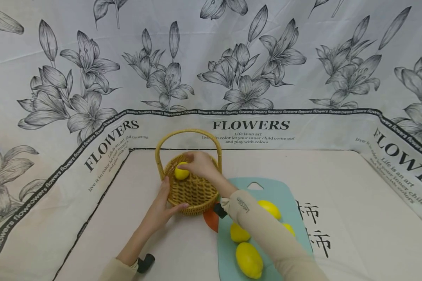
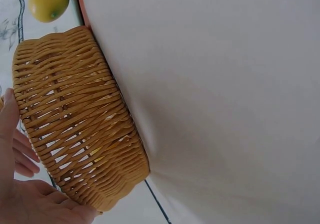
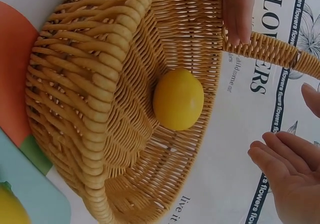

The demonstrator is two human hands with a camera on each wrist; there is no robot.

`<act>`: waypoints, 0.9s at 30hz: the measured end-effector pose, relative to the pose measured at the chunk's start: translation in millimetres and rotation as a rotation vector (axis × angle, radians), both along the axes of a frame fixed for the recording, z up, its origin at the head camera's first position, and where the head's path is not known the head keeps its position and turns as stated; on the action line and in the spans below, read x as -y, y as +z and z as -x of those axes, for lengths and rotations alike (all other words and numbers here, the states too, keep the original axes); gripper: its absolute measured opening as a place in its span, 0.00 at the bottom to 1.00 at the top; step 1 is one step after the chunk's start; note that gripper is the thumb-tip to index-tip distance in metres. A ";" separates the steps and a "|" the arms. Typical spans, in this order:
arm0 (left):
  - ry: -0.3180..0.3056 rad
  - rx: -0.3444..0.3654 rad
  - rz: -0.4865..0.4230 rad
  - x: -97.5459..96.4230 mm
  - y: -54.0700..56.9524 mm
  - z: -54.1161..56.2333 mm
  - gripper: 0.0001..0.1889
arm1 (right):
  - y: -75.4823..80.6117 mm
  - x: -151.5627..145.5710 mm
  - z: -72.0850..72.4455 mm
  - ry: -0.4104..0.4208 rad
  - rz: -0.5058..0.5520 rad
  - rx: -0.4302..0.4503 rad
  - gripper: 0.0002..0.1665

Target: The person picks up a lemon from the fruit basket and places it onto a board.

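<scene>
A wicker basket (image 1: 193, 195) with a tall arched handle stands on the table, tilted toward the camera in the head view. Inside it, by the left wall, lies a yellow lemon (image 3: 178, 99). My right hand (image 1: 202, 166) reaches over the basket's far rim. In the right wrist view its fingers (image 3: 280, 156) are extended and apart from the lemon, with a gap between. My left hand (image 1: 160, 208) holds the basket at the near left, thumb on the front rim and fingers round the left side. The woven outer wall (image 2: 80, 119) fills much of the left wrist view.
Right of the basket lies a light blue cutting board (image 1: 278, 187) carrying several lemons (image 1: 249, 260), partly hidden under my right forearm. An orange print (image 1: 211, 218) shows on the tablecloth beside the basket. A flower-printed cloth (image 1: 246, 93) rises behind the table.
</scene>
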State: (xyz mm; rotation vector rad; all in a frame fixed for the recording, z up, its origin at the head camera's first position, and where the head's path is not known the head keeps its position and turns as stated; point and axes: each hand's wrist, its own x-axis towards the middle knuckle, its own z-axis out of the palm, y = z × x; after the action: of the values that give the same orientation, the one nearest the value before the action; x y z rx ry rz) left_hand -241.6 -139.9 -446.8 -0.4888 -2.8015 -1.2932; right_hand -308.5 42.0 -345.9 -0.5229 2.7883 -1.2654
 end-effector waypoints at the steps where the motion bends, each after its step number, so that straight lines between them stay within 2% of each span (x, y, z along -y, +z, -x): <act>1: 0.000 0.001 0.000 0.1 -0.3 0.2 0.61 | -0.4 1.0 1.3 0.001 0.007 0.005 0.32; 9: -0.001 0.003 -0.008 1.0 -1.4 1.3 0.61 | -4.6 9.7 11.9 0.000 0.043 0.029 0.33; 17: -0.005 -0.018 -0.012 0.2 -2.9 2.4 0.60 | -6.7 15.4 21.9 -0.049 0.023 0.062 0.33; 27: 0.003 0.010 -0.006 0.0 -0.3 1.1 0.60 | -6.2 24.2 33.9 -0.098 0.018 0.098 0.31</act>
State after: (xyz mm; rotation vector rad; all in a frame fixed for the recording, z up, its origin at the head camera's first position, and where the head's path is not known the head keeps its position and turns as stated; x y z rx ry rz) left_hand -242.7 -139.9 -447.1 -0.4794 -2.8044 -1.3075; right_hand -342.4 17.8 -352.1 -0.3182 2.7546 -1.2970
